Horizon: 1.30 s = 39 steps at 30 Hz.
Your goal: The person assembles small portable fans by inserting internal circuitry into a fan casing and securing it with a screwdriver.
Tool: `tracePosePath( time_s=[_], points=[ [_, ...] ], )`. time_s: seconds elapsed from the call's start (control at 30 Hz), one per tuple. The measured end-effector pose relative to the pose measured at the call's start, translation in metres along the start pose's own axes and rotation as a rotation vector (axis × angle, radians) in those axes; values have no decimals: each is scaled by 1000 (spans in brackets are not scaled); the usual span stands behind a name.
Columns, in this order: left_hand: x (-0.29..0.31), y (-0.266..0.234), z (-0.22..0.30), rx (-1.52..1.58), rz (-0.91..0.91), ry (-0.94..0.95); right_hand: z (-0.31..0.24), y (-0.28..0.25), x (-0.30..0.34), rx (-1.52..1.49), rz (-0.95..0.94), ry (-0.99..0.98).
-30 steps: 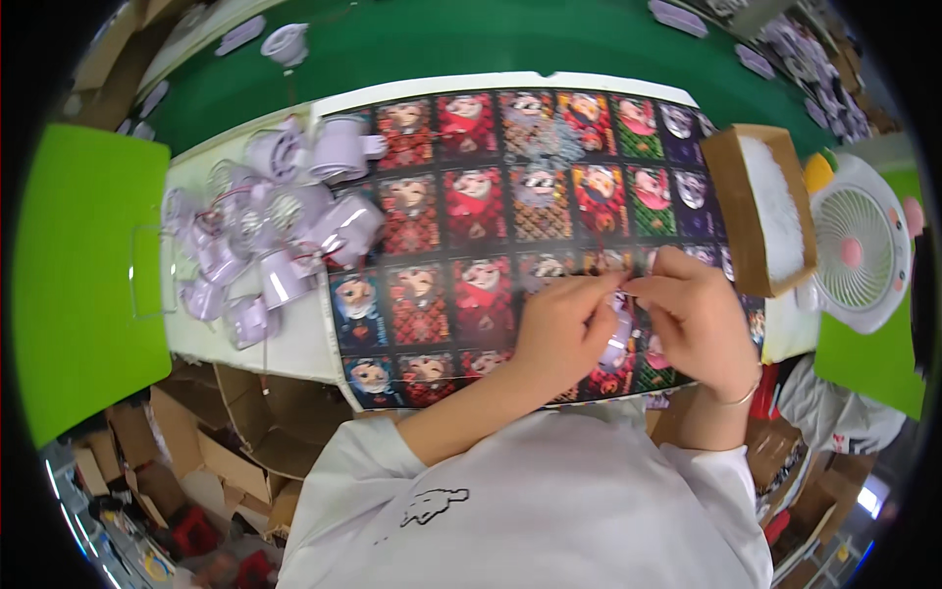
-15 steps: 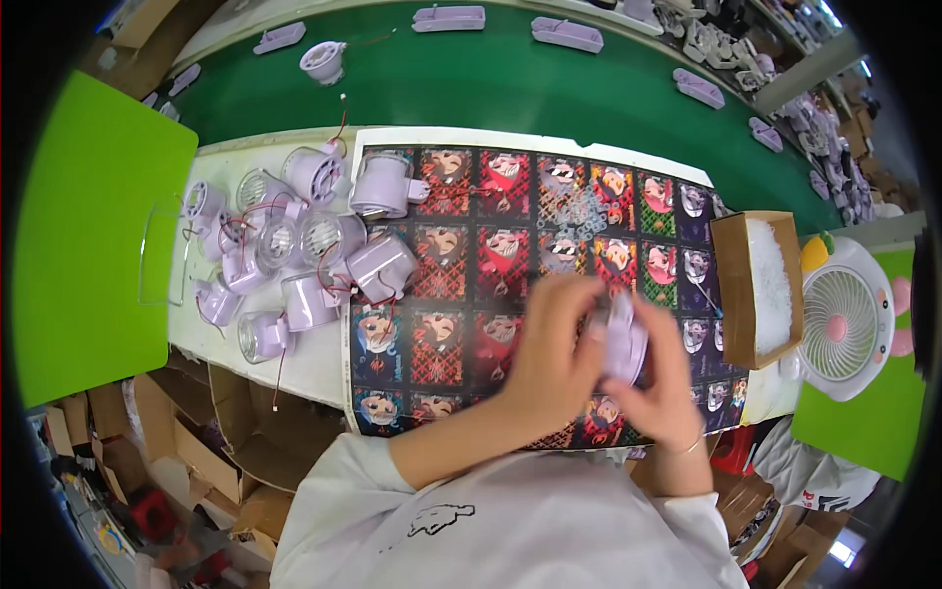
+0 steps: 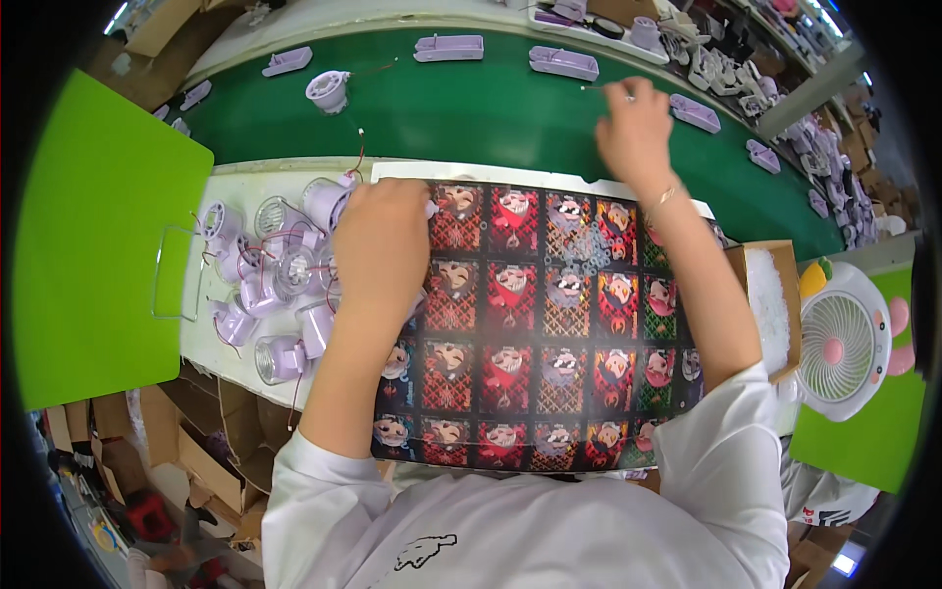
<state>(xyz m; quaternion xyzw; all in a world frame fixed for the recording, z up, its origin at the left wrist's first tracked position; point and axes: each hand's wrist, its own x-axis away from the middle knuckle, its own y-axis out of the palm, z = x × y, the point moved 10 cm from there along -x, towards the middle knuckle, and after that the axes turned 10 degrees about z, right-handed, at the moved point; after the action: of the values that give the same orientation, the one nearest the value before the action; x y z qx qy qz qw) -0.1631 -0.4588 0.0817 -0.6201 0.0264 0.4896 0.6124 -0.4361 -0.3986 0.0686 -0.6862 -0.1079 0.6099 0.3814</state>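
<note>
At the left of the printed mat, my left hand (image 3: pixel 385 231) is closed over a lavender round housing; only a small tab (image 3: pixel 432 208) of it shows beside the fingers. My right hand (image 3: pixel 636 128) reaches out over the green conveyor belt (image 3: pixel 471 113), its fingers curled together. A thin wire (image 3: pixel 592 88) sticks out to the left of those fingers; whatever they hold is hidden. Left of my left hand lies a cluster of lavender housings (image 3: pixel 260 292) with clear lens ends and red and black wires. A small pile of clear rings (image 3: pixel 589 250) sits on the mat (image 3: pixel 510 339).
Lavender trays (image 3: pixel 448 47) and one round housing (image 3: pixel 328 91) are spaced along the belt. To the right stand a cardboard box (image 3: pixel 770 309) with white contents and a white fan (image 3: pixel 842 339). A green panel (image 3: pixel 103 255) rises at the far left.
Both hands were together above the mat around a lavender part. They have parted: the right moved forward over the belt, the left went to the housings at the left.
</note>
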Motion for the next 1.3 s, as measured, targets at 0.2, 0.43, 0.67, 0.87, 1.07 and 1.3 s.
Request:
tracePosePath(
  time_s=[0.2,0.43,0.67,0.87,1.07,1.3],
  points=[
    [2,-35,-19,563,122,-420,-160,1,71,-701,-591,-224],
    [33,-60,65,888,-87,-267,-124,-63,75,-761,-535,-34],
    [116,-28,107,1093,-288,-371,-99,-166,159,-1086,-739,672],
    [115,-44,145,1085,-237,-100,-77,-227,136,-1090,-389,524],
    [110,-61,169,1026,-145,148,-89,-251,124,-936,-433,219],
    [119,-66,188,1053,-63,364,-77,-259,134,-810,-463,385]
  ],
)
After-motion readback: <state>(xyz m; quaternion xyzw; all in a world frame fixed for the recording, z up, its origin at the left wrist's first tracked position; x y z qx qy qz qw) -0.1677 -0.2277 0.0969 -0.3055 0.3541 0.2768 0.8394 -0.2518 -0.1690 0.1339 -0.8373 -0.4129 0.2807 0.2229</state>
